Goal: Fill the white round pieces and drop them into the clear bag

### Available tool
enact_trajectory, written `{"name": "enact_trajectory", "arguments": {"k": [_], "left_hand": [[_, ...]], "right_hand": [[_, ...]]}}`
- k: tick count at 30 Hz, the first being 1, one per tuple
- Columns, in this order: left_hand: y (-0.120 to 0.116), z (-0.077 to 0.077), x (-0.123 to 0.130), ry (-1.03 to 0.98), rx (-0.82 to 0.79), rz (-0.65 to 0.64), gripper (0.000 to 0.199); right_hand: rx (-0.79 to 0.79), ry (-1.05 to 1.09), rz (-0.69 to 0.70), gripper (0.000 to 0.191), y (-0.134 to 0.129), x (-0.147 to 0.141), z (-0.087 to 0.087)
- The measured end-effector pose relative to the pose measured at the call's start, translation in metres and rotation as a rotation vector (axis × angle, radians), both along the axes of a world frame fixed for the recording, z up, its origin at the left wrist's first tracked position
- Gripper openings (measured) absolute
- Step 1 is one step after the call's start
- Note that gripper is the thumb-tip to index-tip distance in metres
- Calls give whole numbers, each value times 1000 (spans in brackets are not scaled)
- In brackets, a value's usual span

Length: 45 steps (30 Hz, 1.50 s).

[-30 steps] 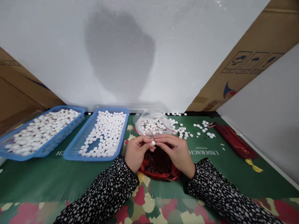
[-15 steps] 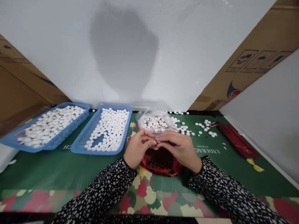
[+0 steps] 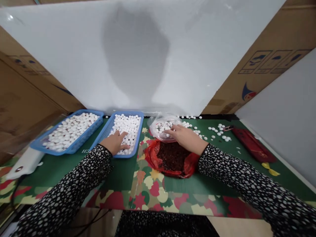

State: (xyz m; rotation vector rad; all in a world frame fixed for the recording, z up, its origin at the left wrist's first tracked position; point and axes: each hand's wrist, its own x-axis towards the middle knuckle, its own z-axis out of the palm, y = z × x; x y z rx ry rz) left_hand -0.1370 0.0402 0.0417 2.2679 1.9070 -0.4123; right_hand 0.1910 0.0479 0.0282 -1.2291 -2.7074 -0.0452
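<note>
My left hand [image 3: 115,142], thumb and fingers spread, reaches over the near part of the middle blue basket [image 3: 141,131], at its small white balls [image 3: 127,126]. My right hand [image 3: 186,137] is over the near right edge of a clear plastic bag [image 3: 153,126]. Its fingers are apart and extend towards the white pieces [image 3: 161,126] inside; nothing shows between them. Under the right wrist, and just in front of the clear bag, lies an open red plastic bag [image 3: 153,154]. Dark brown crumbly stuff [image 3: 171,157] fills it.
At the left, another blue basket [image 3: 85,141] holds white pieces with reddish marks. A white device [image 3: 27,164] with a cable lies beside it. Loose white balls [image 3: 221,126] are scattered right of the clear bag. Further right are a dark red pouch [image 3: 253,144] and a yellow ribbon [image 3: 270,168].
My hands were together above the red bag, fingertips meeting. They have parted: the left moved left to the middle basket, the right moved slightly up to the clear bag. The view shifted slightly.
</note>
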Motion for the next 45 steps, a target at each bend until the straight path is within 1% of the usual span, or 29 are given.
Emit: {"name": "enact_trajectory", "arguments": {"k": [3, 6, 9, 11, 14, 17, 19, 21, 24, 27, 29, 30, 32, 33, 35, 37, 41, 43, 45], "left_hand": [[0, -6, -1, -23, -4, -17, 60], [3, -12, -6, -56, 15, -64, 58], [6, -14, -7, -85, -1, -121, 53], [8, -13, -6, -90, -3, -163, 46], [10, -14, -1, -85, 18, -196, 35], [10, -17, 1, -93, 33, -188, 32], [11, -19, -1, -112, 35, -168, 32], [14, -18, -6, -147, 30, -141, 29], [18, -9, -14, -210, -2, -82, 27], [18, 2, -17, -254, -100, -48, 33], [17, 4, -15, -286, -160, -85, 43], [16, 3, -12, -291, -165, -122, 50], [15, -5, -7, -242, -120, -208, 60], [15, -9, -5, -187, -83, -245, 61], [16, -18, 0, -72, -17, -291, 57], [18, -23, 3, -8, 17, -316, 49], [20, -22, 7, 11, 9, -342, 35], [21, -20, 8, 6, -9, -349, 30], [21, -19, 8, -3, -24, -346, 28]], "right_hand": [[-48, 20, 43, 35, 3, -4, -12], [-141, 130, 76, 28, 7, -2, -18], [-186, 273, 74, 22, 13, -1, -17], [-151, 302, 39, 17, 18, -5, -13], [-55, 184, -10, 18, 25, -18, -7], [-29, 37, 17, 24, 27, -28, -3], [-32, 5, 30, 22, 22, -27, 0], [-15, 18, 24, 18, 14, -21, 6], [3, 68, -7, 18, -4, -1, 16], [-44, 114, -6, 18, -25, 20, 21], [-91, 161, 29, 18, -37, 29, 19], [-116, 185, 42, 18, -43, 33, 16], [-159, 224, 57, 19, -52, 35, 9], [-175, 232, 57, 19, -55, 35, 6], [-189, 215, 55, 19, -59, 32, 0], [-176, 145, 44, 19, -61, 25, -4], [-125, -6, 20, 27, -59, 7, -11], [-126, -24, 0, 33, -55, -1, -16], [-142, -16, -16, 33, -51, -8, -23]]}}
